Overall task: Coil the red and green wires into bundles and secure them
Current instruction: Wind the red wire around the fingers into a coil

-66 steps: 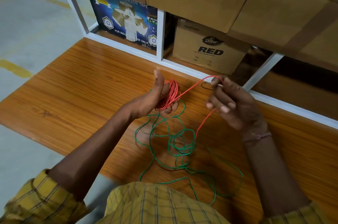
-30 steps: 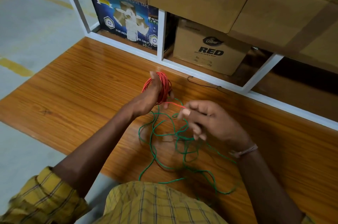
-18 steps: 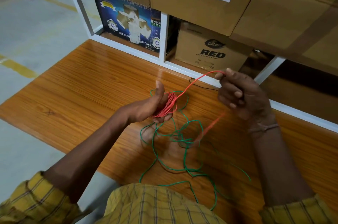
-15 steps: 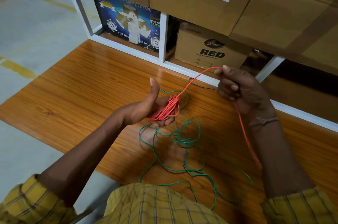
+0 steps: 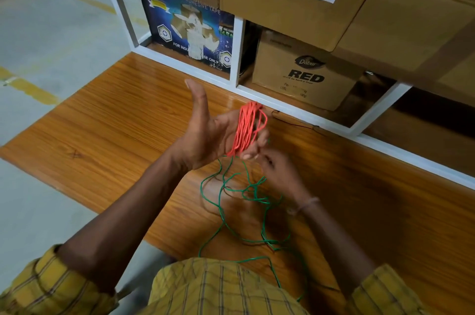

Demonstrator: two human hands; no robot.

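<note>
**Red wire wound on the left hand, green wire loose on the table**

The left hand (image 5: pixel 205 135) is raised above the wooden table (image 5: pixel 115 135), thumb straight up, its fingers curled through a coil of red wire (image 5: pixel 245 129) wrapped round them. The right hand (image 5: pixel 277 170) sits just below the coil — blurred, so whether it pinches the wire's end cannot be told. The green wire (image 5: pixel 244 194) lies in loose tangled loops on the table beneath both hands, trailing toward the yellow checked shirt (image 5: pixel 218 289). Cardboard boxes (image 5: pixel 303 75) fill the white shelf (image 5: pixel 308 114) behind.
</note>
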